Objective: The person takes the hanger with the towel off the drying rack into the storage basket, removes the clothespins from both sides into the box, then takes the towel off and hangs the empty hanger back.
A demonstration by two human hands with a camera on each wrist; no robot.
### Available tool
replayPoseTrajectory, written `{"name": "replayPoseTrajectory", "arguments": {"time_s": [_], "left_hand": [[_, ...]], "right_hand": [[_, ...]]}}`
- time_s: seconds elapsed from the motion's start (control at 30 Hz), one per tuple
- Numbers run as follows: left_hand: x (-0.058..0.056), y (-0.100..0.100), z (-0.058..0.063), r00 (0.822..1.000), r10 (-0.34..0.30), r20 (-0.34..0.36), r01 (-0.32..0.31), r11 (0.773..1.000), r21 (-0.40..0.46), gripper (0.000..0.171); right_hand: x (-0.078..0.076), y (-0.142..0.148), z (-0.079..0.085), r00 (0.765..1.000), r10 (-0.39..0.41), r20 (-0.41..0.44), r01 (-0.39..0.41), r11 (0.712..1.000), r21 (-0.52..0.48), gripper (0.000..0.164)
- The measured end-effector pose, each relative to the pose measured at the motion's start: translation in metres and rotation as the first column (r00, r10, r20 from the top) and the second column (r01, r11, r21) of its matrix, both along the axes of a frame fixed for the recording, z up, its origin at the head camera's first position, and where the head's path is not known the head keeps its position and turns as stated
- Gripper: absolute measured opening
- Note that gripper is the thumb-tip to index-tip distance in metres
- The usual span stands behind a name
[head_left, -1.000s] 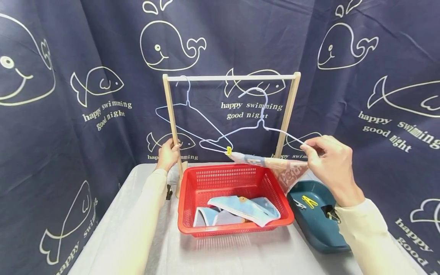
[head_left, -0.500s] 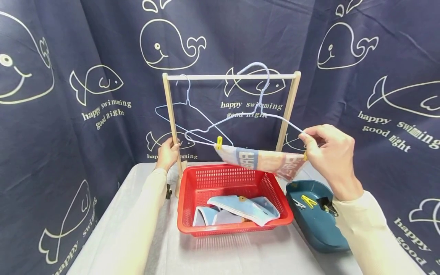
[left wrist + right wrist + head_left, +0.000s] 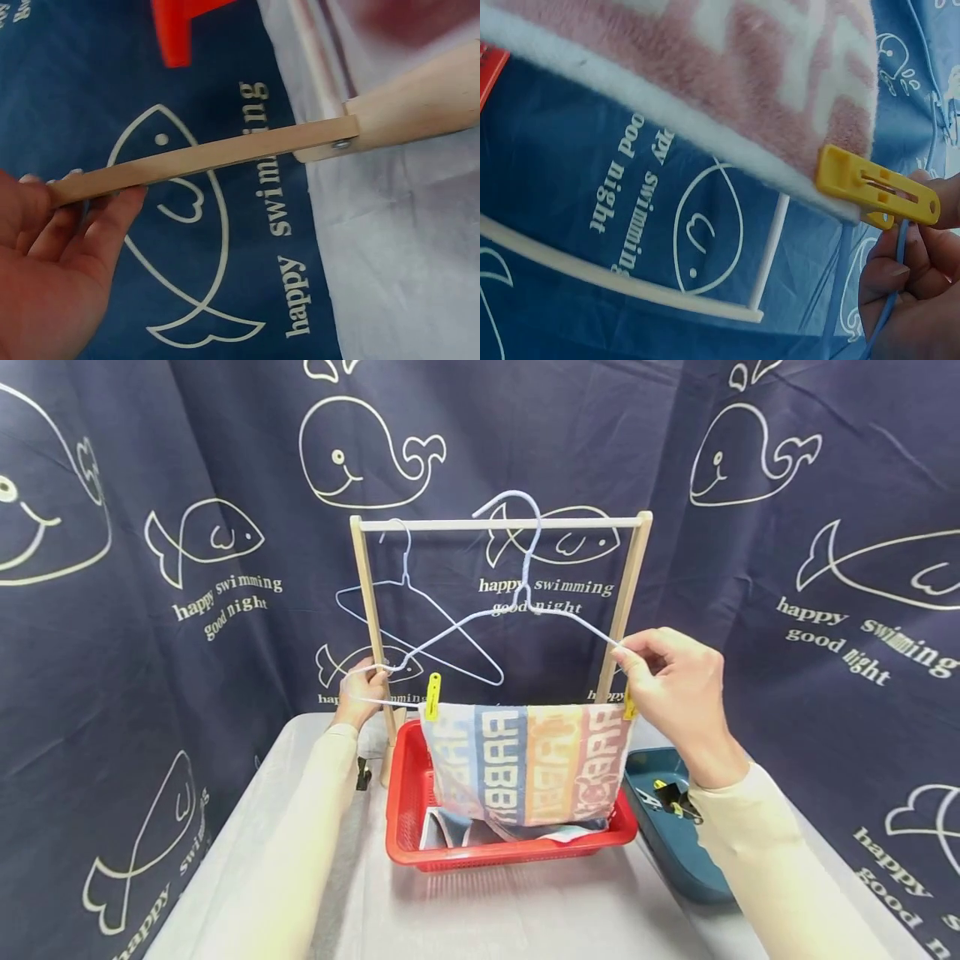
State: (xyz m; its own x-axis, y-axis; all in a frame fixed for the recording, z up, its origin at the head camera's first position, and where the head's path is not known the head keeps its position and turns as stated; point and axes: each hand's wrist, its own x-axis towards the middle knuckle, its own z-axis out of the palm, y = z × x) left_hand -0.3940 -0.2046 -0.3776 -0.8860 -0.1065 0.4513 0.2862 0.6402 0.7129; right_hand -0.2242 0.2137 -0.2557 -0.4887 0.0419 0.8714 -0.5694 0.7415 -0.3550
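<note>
My left hand (image 3: pixel 358 695) grips the left wooden post (image 3: pixel 369 585) of a small rack; the left wrist view shows fingers and thumb around the post (image 3: pixel 217 154). A light-blue wire hanger (image 3: pixel 527 564) is pinched at its right shoulder by my right hand (image 3: pixel 678 693). From its bottom wire hangs a striped towel (image 3: pixel 525 764), clipped by a yellow clothespin (image 3: pixel 433 696) at the left and another clothespin (image 3: pixel 877 186) at the right, close to my fingers. The hanger's hook rises past the rack's top bar (image 3: pixel 585 524); I cannot tell whether they touch.
A second hanger (image 3: pixel 406 560) hangs on the bar's left end. Below the towel stands a red basket (image 3: pixel 510 857) with blue cloths inside. At right, a teal tray (image 3: pixel 678 852) holds clothespins and a black clip. Another black clip (image 3: pixel 363 774) lies by the rack's left foot.
My right hand has raised the hanger and then brought it left and nearer, turning the towel from nearly edge-on to facing me. My left hand stays on the post.
</note>
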Motion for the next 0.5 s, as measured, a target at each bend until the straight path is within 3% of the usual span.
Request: {"name": "replayPoseTrajectory", "arguments": {"time_s": [0.13, 0.33, 0.43, 0.5], "left_hand": [[0.014, -0.008, 0.011, 1.0, 0.0, 0.023, 0.0, 1.0, 0.017, 0.038], [0.046, -0.022, 0.044, 0.997, 0.053, -0.05, -0.051, 0.998, 0.042, 0.033], [0.066, -0.025, 0.064, 0.999, -0.024, -0.04, 0.03, 0.985, 0.167, 0.033], [0.081, -0.026, 0.077, 0.995, -0.1, -0.02, 0.102, 0.964, 0.245, 0.034]], "right_hand": [[-0.006, -0.009, -0.003, 1.0, 0.03, 0.008, -0.03, 1.0, 0.003, 0.004], [-0.013, -0.015, -0.006, 0.999, 0.039, 0.02, -0.04, 0.999, 0.006, 0.005], [-0.016, -0.017, -0.009, 0.999, 0.03, 0.034, -0.03, 1.0, 0.0, 0.005], [-0.019, -0.018, -0.01, 0.999, 0.022, 0.041, -0.022, 1.0, 0.002, 0.005]]}}
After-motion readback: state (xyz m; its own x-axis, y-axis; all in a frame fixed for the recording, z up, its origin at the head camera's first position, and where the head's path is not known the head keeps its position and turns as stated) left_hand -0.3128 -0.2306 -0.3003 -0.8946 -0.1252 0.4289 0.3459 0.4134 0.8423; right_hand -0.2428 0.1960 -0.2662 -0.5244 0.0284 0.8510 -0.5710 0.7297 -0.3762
